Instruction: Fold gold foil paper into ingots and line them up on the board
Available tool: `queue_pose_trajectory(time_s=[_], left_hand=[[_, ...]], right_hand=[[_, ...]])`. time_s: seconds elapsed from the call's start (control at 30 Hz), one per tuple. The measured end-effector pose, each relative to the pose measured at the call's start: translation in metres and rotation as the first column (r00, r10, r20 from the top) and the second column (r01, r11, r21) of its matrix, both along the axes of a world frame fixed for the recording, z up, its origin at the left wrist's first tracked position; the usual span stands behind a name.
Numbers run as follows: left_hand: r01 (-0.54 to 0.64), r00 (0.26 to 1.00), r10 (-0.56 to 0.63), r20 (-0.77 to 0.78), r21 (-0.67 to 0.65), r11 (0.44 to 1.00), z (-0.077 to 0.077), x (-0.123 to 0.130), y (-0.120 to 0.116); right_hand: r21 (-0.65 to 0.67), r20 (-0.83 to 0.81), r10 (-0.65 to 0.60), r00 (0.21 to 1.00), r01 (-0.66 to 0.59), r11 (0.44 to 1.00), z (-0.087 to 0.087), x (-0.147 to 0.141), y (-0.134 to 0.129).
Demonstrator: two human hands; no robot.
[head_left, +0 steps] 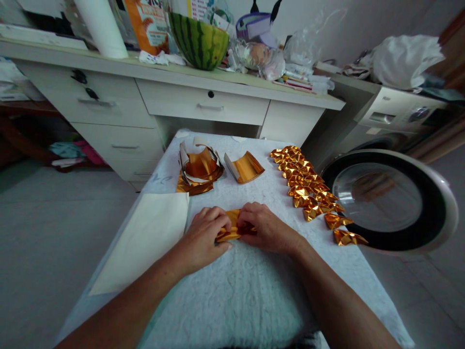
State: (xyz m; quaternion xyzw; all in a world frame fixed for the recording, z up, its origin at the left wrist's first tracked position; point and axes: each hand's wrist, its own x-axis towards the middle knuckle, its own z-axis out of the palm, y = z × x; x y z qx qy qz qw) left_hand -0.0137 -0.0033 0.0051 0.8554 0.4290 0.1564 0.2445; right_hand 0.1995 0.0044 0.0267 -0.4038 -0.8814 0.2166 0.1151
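Cloth-covered desk (pixel 232 295) beneath both hands; washing machine (pixel 394 114) well right. Left grip (pixel 206 232), right grip (pixel 267 228): fingers closed on gold foil (pixel 233 219) between them (folded pieces (pixel 315 211) right, paper sheet (pixel 148 237) left, foil stack (pixel 200 164) beyond).

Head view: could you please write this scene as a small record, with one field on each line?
Hands: left hand and right hand, both gripping one piece
Held piece: gold foil sheet, partly hidden by the fingers
Beyond the hands: stack of curled gold sheets; separate curled sheet to its right
Right side: rows of folded gold pieces
Left side: pale paper, lying flat
Surface: light cloth
Background: watermelon piece on the counter; washing machine, door open
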Motion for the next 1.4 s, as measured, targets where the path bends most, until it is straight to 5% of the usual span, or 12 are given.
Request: queue_pose_trajectory(time_s=[0.57,0.97,1.17,1.4], left_hand=[[0.105,0.947,0.006,-0.32,0.327,0.939,0.005,0.015,-0.01],[0.032,0.896,0.033,-0.442,0.14,0.99,0.022,0.019,-0.01],[0.061,0.954,-0.047,-0.297,0.037,0.997,0.011,0.005,0.008],[0.011,0.989,-0.011,-0.146,-0.001,1.0,0.004,-0.001,0.007]], right_hand=[[0.024,0.074,0.009,0.997,-0.011,1.0,-0.009,-0.011,-0.003],[-0.048,-0.125,-0.083,0.989,0.077,0.996,-0.007,-0.001,-0.007],[-0.067,-0.193,-0.126,0.973,0.116,0.991,-0.011,0.001,-0.007],[-0.064,-0.105,-0.161,0.981,0.155,0.986,-0.008,-0.001,-0.008]])
